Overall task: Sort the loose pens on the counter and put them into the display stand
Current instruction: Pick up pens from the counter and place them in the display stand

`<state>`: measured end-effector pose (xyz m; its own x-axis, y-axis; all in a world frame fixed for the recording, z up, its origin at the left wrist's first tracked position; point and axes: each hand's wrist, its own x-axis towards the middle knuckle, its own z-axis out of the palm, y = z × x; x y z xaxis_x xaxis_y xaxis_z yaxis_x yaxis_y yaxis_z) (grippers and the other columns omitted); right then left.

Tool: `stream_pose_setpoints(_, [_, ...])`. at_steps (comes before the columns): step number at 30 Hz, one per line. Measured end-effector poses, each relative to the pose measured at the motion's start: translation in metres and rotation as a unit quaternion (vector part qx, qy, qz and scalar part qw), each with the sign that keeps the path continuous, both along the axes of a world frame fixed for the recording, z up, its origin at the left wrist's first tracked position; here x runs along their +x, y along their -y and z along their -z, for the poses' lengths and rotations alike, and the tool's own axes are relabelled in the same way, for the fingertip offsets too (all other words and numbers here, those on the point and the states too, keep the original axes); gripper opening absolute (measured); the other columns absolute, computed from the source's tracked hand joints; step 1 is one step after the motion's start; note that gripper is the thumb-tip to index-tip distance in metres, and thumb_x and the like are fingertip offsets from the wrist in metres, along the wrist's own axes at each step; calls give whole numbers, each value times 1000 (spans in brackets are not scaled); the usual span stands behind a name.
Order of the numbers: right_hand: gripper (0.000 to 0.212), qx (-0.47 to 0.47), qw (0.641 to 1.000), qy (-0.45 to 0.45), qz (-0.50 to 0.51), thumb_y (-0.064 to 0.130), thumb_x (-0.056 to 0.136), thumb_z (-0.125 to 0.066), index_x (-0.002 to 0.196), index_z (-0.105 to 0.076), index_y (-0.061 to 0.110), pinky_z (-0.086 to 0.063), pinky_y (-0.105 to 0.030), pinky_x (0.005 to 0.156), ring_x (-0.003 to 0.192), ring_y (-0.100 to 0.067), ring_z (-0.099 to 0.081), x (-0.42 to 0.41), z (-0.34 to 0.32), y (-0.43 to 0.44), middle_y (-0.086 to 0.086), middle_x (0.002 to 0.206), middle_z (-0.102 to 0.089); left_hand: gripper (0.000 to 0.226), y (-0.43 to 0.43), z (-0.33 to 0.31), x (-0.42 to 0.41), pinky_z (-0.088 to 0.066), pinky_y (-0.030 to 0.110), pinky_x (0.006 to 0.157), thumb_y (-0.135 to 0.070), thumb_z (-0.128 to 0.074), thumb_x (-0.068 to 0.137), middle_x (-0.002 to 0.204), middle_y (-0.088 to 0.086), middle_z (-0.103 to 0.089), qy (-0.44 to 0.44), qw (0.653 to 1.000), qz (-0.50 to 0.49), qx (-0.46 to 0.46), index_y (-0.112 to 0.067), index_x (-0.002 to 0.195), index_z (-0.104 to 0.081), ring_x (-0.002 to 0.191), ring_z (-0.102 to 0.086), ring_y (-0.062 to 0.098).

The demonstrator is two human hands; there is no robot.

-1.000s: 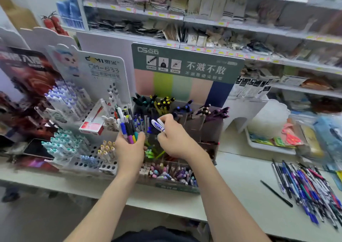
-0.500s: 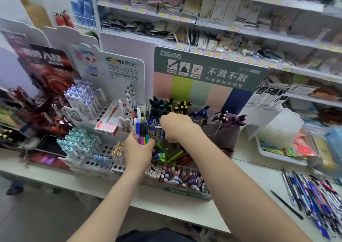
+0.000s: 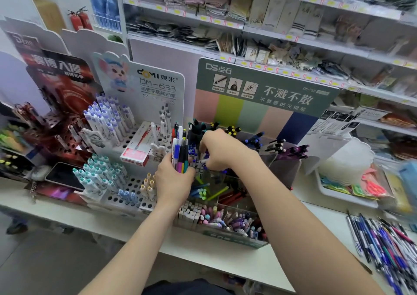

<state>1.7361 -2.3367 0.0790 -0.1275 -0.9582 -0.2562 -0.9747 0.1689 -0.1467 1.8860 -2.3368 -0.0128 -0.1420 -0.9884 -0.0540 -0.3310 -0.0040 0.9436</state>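
Left hand (image 3: pixel 173 182) is up in front of the stands, fingers wrapped round a bundle of pens (image 3: pixel 180 155) held upright: blue, purple, pink, green and white barrels. Right hand (image 3: pixel 222 151) is just beside it, knuckles up, fingers curled down into the display stand (image 3: pixel 279 170). Its fingertips pinch a white pen (image 3: pixel 203 160) at the mouth of a clear compartment, among blue-capped pens. How deep that pen sits I cannot tell, because the fingers cover it.

The stand carries a green header card (image 3: pixel 266 91) with colour stripes beneath. Dark pens fill the back bins, pastel ones the front.

Just left of it is a white perforated stand (image 3: pixel 133 183) with blue- and teal-capped pens. A red box (image 3: pixel 135 153) lies on it.

Loose pens (image 3: pixel 383 245) lie heaped on the white counter (image 3: pixel 225 256) at far right, well apart from both hands. A white tray (image 3: pixel 347 199) sits behind that heap. A phone (image 3: pixel 63 175) lies at left, beside the perforated stand. Stocked shop shelves (image 3: pixel 248 26) run behind.
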Motion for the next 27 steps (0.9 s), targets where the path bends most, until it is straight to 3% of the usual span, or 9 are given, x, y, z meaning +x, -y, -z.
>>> stream_pose_setpoints(5, [27, -204, 974, 84, 54, 12, 93, -74, 120, -77, 17, -58, -41, 97, 106, -27, -69, 0, 29, -3, -5, 112, -77, 19, -1, 5, 5, -50, 24, 63, -17, -80, 86, 82, -1, -71, -27, 1000, -11, 9, -25, 94, -65, 73, -68, 13])
stream_pose_setpoints(8, [22, -190, 974, 123, 21, 9, 101, -66, 121, -72, 13, -56, -39, 91, 104, -29, -68, 7, 52, -10, -8, 109, -76, 15, 1, 4, 7, -51, 28, 64, -17, -78, 88, 83, 2, -70, -31, 999, -9, 23, -22, 93, -65, 74, -67, 17])
stream_pose_setpoints(11, [33, -241, 962, 124, 40, 4, 97, -62, 128, -63, 14, -57, -40, 82, 94, -24, -66, 5, 62, -17, -5, 101, -71, 15, 2, 3, 9, -47, 24, 61, -16, -78, 89, 81, 3, -66, -32, 999, -4, 34, -19, 91, -64, 71, -63, 15])
stream_pose_setpoints(14, [45, -251, 956, 153, 3, 17, 93, -66, 137, -56, 22, -53, -33, 80, 89, -16, -58, 10, 63, -24, 2, 101, -61, 15, 1, 5, 11, -48, 24, 62, -17, -79, 90, 81, 1, -67, -38, 998, -6, 46, -20, 93, -64, 72, -64, 15])
stream_pose_setpoints(16, [34, -257, 952, 165, -23, 29, 98, -67, 132, -60, 25, -51, -29, 80, 88, -11, -55, 14, 63, -25, 6, 100, -60, 15, 2, 8, 13, -52, 29, 65, -20, -80, 90, 83, 3, -69, -37, 998, -5, 49, -22, 95, -66, 77, -68, 19])
stream_pose_setpoints(19, [14, -302, 940, 159, 20, 30, 105, -64, 111, -69, 19, -55, -37, 76, 81, -12, -58, 11, 66, -20, 5, 91, -64, 18, 1, 10, 13, -57, 38, 70, -19, -80, 87, 84, 5, -68, -16, 999, -13, 43, -22, 93, -63, 81, -68, 25])
stream_pose_setpoints(22, [18, -334, 933, 121, 58, 16, 106, -60, 122, -67, 13, -58, -43, 78, 88, -22, -67, 10, 72, -17, -4, 100, -71, 20, -1, 8, 12, -61, 46, 76, -17, -80, 85, 85, 5, -68, -5, 999, -21, 37, -23, 91, -62, 82, -69, 26])
stream_pose_setpoints(24, [19, -288, 951, 108, 15, 13, 106, -59, 122, -69, 11, -58, -47, 83, 94, -27, -68, 13, 72, -18, -8, 104, -73, 21, -2, 8, 12, -61, 47, 76, -19, -81, 85, 85, 3, -69, 0, 999, -25, 36, -25, 91, -62, 82, -69, 25])
stream_pose_setpoints(27, [27, -261, 961, 95, 3, 11, 107, -56, 132, -67, 8, -58, -48, 89, 99, -30, -70, 3, 66, -16, -11, 106, -75, 20, -4, 6, 12, -56, 39, 69, -18, -80, 86, 84, 2, -68, 7, 999, -26, 34, -24, 90, -61, 80, -67, 22])
